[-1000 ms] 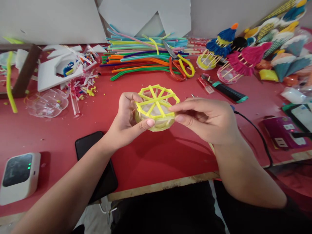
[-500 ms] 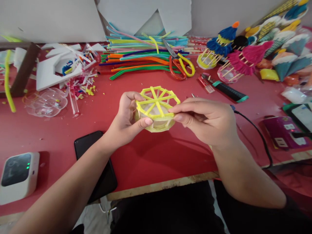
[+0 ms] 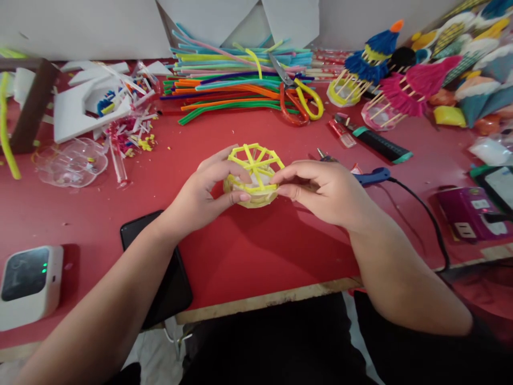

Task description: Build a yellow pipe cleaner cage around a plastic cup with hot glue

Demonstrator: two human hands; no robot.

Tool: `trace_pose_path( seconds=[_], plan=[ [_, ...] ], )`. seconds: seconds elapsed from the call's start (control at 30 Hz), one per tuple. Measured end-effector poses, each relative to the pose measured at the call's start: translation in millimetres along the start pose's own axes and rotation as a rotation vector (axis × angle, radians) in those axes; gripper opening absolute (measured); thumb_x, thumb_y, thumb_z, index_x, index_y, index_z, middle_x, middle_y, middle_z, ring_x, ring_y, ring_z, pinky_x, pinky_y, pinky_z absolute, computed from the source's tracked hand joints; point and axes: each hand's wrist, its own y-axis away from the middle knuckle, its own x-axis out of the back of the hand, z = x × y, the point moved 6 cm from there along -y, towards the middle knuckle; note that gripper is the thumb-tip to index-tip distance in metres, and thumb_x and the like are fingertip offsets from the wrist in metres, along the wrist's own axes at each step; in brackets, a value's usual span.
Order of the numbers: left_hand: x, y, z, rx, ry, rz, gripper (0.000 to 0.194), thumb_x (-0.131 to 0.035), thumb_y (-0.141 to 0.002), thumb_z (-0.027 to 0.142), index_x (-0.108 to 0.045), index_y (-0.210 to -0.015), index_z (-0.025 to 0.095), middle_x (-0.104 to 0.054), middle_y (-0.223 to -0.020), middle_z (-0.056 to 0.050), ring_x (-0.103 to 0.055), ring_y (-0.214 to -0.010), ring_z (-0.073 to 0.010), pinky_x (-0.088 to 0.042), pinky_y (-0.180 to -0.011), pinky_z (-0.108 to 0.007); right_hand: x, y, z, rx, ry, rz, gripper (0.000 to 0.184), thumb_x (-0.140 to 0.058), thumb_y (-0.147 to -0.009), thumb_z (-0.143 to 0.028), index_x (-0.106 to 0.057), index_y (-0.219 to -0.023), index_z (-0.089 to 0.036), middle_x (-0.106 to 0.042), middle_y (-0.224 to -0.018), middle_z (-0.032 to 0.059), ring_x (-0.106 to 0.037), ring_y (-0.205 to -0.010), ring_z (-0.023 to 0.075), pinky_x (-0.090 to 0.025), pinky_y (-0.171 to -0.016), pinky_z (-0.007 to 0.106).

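Observation:
Between my hands is a small round craft frame [image 3: 256, 200], with a yellow spoked ring on top, short posts and a pale yellow base. My left hand [image 3: 208, 184] grips its left side, thumb at the front and a finger bent over the top ring. The thumb and index finger of my right hand [image 3: 320, 187] pinch the right edge of the yellow ring. Part of the frame's left side is hidden behind my left fingers. Just beyond my right hand lies a blue-handled corded tool [image 3: 374, 176], its metal tip showing above the knuckles.
Pipe cleaners [image 3: 232, 96] lie along the back with scissors [image 3: 298, 99] on them. A utility knife [image 3: 380, 144] and finished blue [image 3: 366, 67] and pink [image 3: 417, 85] craft figures stand right. Foam scraps [image 3: 68, 112], a phone [image 3: 172, 289] and a white device [image 3: 30, 289] are left.
My left index finger has moved over the top ring. The frame has tipped and shifted slightly left, and my right hand has followed, uncovering more of the blue-handled tool.

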Motion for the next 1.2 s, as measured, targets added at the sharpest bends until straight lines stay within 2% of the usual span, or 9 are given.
trace_pose_path(
  seconds=[0.07, 0.2, 0.37, 0.63, 0.83, 0.97, 1.2],
  plan=[
    [-0.3, -0.1, 0.9, 0.018, -0.053, -0.046, 0.014, -0.066, -0.1, 0.039, -0.069, -0.109, 0.028, -0.067, -0.139, -0.008, -0.043, -0.155, -0.0322, -0.046, -0.123, -0.055, -1.5, -0.8, 2.6, -0.004, 0.018, -0.029, 0.013, -0.069, -0.093, -0.019, -0.081, -0.098, -0.021, -0.081, -0.094, 0.0029, -0.074, -0.078, 0.0148, -0.06, -0.071, 0.025],
    [-1.6, -0.2, 2.0, 0.039, -0.139, -0.084, 0.013, -0.065, -0.1, 0.031, -0.073, -0.109, 0.025, -0.051, -0.159, -0.012, -0.043, -0.155, -0.033, -0.045, -0.123, -0.057, -2.5, -2.2, 6.1, -0.014, 0.063, -0.063, 0.013, -0.07, -0.092, -0.018, -0.081, -0.098, -0.02, -0.082, -0.096, 0.0043, -0.076, -0.082, 0.0168, -0.061, -0.074, 0.026],
    [-1.5, 0.6, 6.4, -0.043, -0.215, -0.067, 0.016, -0.062, -0.101, 0.023, -0.073, -0.112, 0.023, -0.051, -0.158, -0.016, -0.044, -0.154, -0.0325, -0.047, -0.121, -0.056, -2.9, -2.3, 11.8, -0.043, 0.084, -0.074, 0.013, -0.07, -0.091, -0.017, -0.082, -0.098, -0.021, -0.082, -0.098, 0.005, -0.077, -0.087, 0.0185, -0.061, -0.079, 0.028],
    [-2.3, 2.2, 4.8, -0.067, -0.315, -0.045, 0.019, -0.063, -0.1, 0.021, -0.074, -0.114, 0.027, -0.049, -0.159, -0.011, -0.049, -0.15, -0.0343, -0.052, -0.117, -0.057, -3.8, -2.2, 14.5, -0.058, 0.074, -0.083, 0.014, -0.07, -0.091, -0.018, -0.081, -0.098, -0.021, -0.082, -0.1, 0.0051, -0.077, -0.089, 0.0196, -0.062, -0.081, 0.031],
    [-1.6, 1.9, 11.7, -0.157, -0.339, 0.018, 0.019, -0.062, -0.1, 0.019, -0.073, -0.113, 0.028, -0.037, -0.165, -0.008, -0.04, -0.155, -0.0355, -0.056, -0.114, -0.053, -3.6, -3.0, 14.4, -0.06, 0.065, -0.093, 0.015, -0.069, -0.092, -0.019, -0.082, -0.1, -0.021, -0.082, -0.1, 0.006, -0.077, -0.09, 0.0202, -0.063, -0.082, 0.031],
    [-1.6, 1.3, 15.8, -0.173, -0.353, 0.027, 0.02, -0.059, -0.101, 0.016, -0.073, -0.111, 0.028, -0.04, -0.162, -0.009, -0.043, -0.153, -0.0331, -0.057, -0.112, -0.053, -3.4, -3.5, 15.0, -0.069, 0.067, -0.1, 0.015, -0.069, -0.092, -0.022, -0.082, -0.1, -0.021, -0.082, -0.101, 0.0068, -0.077, -0.091, 0.0217, -0.063, -0.083, 0.034],
    [-0.9, 0.5, 19.0, -0.21, -0.322, 0.063, 0.015, -0.062, -0.099, 0.017, -0.074, -0.104, 0.027, -0.045, -0.159, -0.007, -0.049, -0.148, -0.0345, -0.06, -0.108, -0.047, -3.3, -2.9, 16.1, -0.071, 0.061, -0.101, 0.015, -0.069, -0.093, -0.027, -0.081, -0.099, -0.021, -0.082, -0.102, 0.0072, -0.077, -0.092, 0.0224, -0.064, -0.085, 0.035]
  ],
)
